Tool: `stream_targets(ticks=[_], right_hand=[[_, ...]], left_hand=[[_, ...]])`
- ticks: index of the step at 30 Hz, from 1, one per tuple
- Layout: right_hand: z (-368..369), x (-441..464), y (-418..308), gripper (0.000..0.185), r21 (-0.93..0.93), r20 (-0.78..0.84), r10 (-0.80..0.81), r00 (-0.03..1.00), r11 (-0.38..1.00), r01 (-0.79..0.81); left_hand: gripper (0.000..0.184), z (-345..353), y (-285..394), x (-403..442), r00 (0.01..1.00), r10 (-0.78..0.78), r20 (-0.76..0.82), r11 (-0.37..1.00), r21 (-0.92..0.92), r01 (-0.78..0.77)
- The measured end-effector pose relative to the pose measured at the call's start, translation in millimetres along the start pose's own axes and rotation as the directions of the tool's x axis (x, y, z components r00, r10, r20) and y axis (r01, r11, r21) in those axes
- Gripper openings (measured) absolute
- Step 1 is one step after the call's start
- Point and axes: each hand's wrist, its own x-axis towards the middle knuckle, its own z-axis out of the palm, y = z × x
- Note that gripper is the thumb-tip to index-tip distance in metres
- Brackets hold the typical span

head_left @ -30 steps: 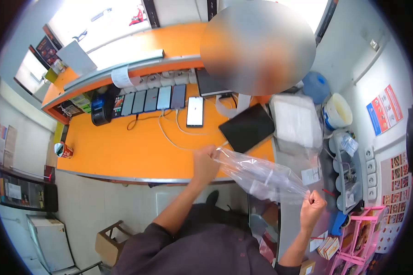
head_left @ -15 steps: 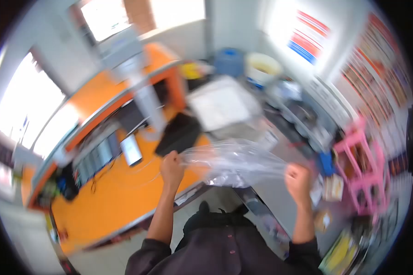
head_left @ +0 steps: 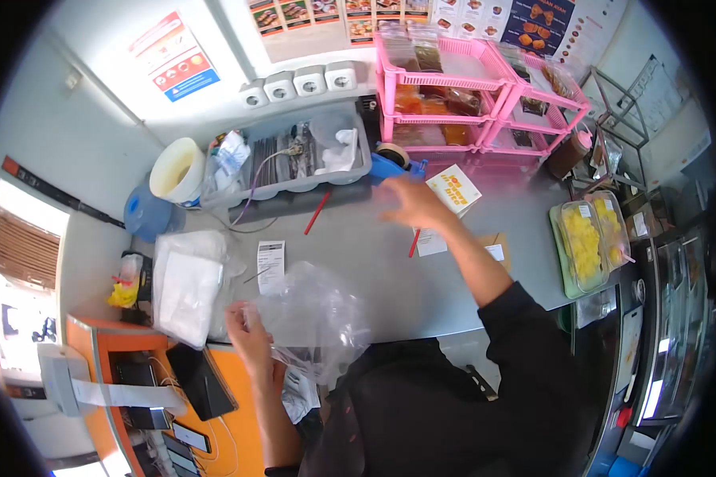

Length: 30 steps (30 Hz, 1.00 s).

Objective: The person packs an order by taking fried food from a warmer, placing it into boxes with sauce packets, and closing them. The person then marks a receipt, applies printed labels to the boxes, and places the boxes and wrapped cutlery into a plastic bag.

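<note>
My left hand (head_left: 250, 342) is closed on a clear plastic bag (head_left: 322, 306), which hangs crumpled over the front edge of the grey counter. My right hand (head_left: 412, 203) reaches across the counter with its fingers apart and nothing in them. Just beyond it stands a blue tape dispenser (head_left: 398, 164) with a roll of tape. A white card with yellow lettering (head_left: 454, 189) lies to the right of that hand. Beside my left hand are a printed receipt (head_left: 270, 265) and a stack of white plastic bags (head_left: 186, 288).
A grey divided bin (head_left: 290, 179) holds cutlery and packets against the wall. Pink racks (head_left: 441, 103) stand at the back right. Yellow food fills clear containers (head_left: 585, 242) on the right. A red pen (head_left: 318, 212) lies mid-counter. An orange desk (head_left: 254, 397) adjoins at lower left.
My view has swung right to the grey counter. Both hands gripped the bag stretched between them; now my right hand has let go and reaches toward the tape dispenser, while my left keeps the bag.
</note>
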Motion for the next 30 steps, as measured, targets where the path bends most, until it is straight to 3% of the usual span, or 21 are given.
stream_targets(ticks=[1, 2, 4, 6, 9, 12, 13, 14, 16, 18, 20, 21, 22, 23, 24, 25, 27, 29, 30], right_hand=[[-11.4, -3.9, 10.0, 0.089, -0.325, -0.149, 0.273, 0.951, 0.894, -0.307], [-12.8, -4.9, 50.6, 0.104, -0.369, -0.156, 0.321, 0.934, 0.858, -0.357], [21.9, -5.2, 150.9, 0.107, -0.432, -0.137, 0.311, 0.941, 0.836, -0.339], [16.2, -14.6, 155.8, 0.107, -0.461, -0.183, 0.206, 0.961, 0.846, -0.269], [-5.6, -14.4, 142.5, 0.100, -0.326, -0.180, 0.305, 0.935, 0.878, -0.349], [-13.1, -17.6, 98.0, 0.090, -0.024, -0.071, 0.139, 0.988, 0.990, -0.141], [-16.7, -20.6, 57.8, 0.087, 0.137, -0.035, -0.026, 0.999, 0.990, 0.030], [-14.7, -27.4, 5.6, 0.083, 0.299, -0.028, -0.189, 0.982, 0.935, 0.189], [0.4, -38.0, -83.3, 0.080, 0.576, 0.143, -0.446, 0.884, 0.764, 0.293], [35.9, -28.5, -135.4, 0.081, 0.816, 0.489, -0.484, 0.725, 0.547, -0.185], [123.4, -3.3, -150.8, 0.075, 0.921, 0.376, -0.328, 0.866, 0.027, -0.390], [131.5, 4.6, -170.1, 0.071, 0.924, 0.153, -0.263, 0.953, 0.381, -0.043], [137.5, 10.9, -189.0, 0.068, 0.688, -0.102, -0.288, 0.952, 0.671, 0.277], [138.7, 11.7, -201.8, 0.066, 0.469, -0.210, -0.357, 0.910, 0.780, 0.414], [139.8, 12.7, -214.6, 0.064, 0.207, -0.315, -0.419, 0.852, 0.845, 0.493], [137.0, 8.6, -227.4, 0.063, 0.141, -0.310, -0.432, 0.847, 0.860, 0.490], [119.0, 2.5, -246.7, 0.062, -0.011, -0.301, -0.458, 0.836, 0.879, 0.477], [96.5, -5.0, -254.0, 0.060, -0.162, -0.306, -0.451, 0.838, 0.892, 0.421], [81.2, -8.9, -245.9, 0.060, -0.044, -0.231, -0.508, 0.830, 0.858, 0.512]], left_hand=[[0.024, 6.7, 26.4, 0.5, 0.993, -0.118, 0.019, 0.979, -0.167, 0.119], [0.026, 10.3, 47.4, 2.0, 0.972, -0.232, 0.045, 0.916, -0.327, 0.233], [0.031, 16.4, 66.9, 7.9, 0.957, -0.263, 0.123, 0.877, -0.384, 0.290], [0.031, 23.3, 79.3, 20.2, 0.954, -0.260, 0.147, 0.869, -0.395, 0.297], [0.036, 30.3, 87.6, 32.3, 0.956, -0.231, 0.181, 0.910, -0.307, 0.278], [0.037, 42.8, 96.0, 42.7, 0.961, -0.155, 0.230, 0.943, -0.255, 0.213], [0.037, 45.7, 95.7, 43.4, 0.960, -0.143, 0.239, 0.952, -0.230, 0.199], [0.038, 48.2, 94.5, 42.4, 0.958, -0.134, 0.252, 0.961, -0.203, 0.188], [0.025, 55.7, 95.4, 38.8, 0.959, -0.018, 0.282, 0.994, -0.097, 0.047], [0.024, 64.2, 117.8, 18.1, 0.939, 0.094, 0.330, 0.994, 0.025, -0.109], [0.026, 74.1, 135.0, -8.3, 0.879, 0.200, 0.433, 0.961, 0.087, -0.262], [0.029, 79.2, 134.4, -20.4, 0.827, 0.253, 0.501, 0.933, 0.100, -0.346], [0.031, 90.3, 127.4, -34.3, 0.757, 0.328, 0.565, 0.890, 0.084, -0.449], [0.033, 111.3, 126.8, -48.1, 0.729, 0.331, 0.599, 0.870, 0.105, -0.481], [0.036, 132.4, 126.3, -61.8, 0.700, 0.334, 0.631, 0.848, 0.122, -0.515], [0.038, 144.8, 133.2, -71.9, 0.716, 0.270, 0.644, 0.856, 0.181, -0.485], [0.052, 123.2, 150.7, -65.3, 0.508, 0.188, 0.840, 0.917, 0.035, -0.397], [0.066, 83.7, 166.2, -58.4, 0.324, 0.347, 0.880, 0.893, -0.206, -0.399], [0.073, 48.9, 171.6, -49.5, 0.264, 0.524, 0.810, 0.809, -0.377, -0.451]])
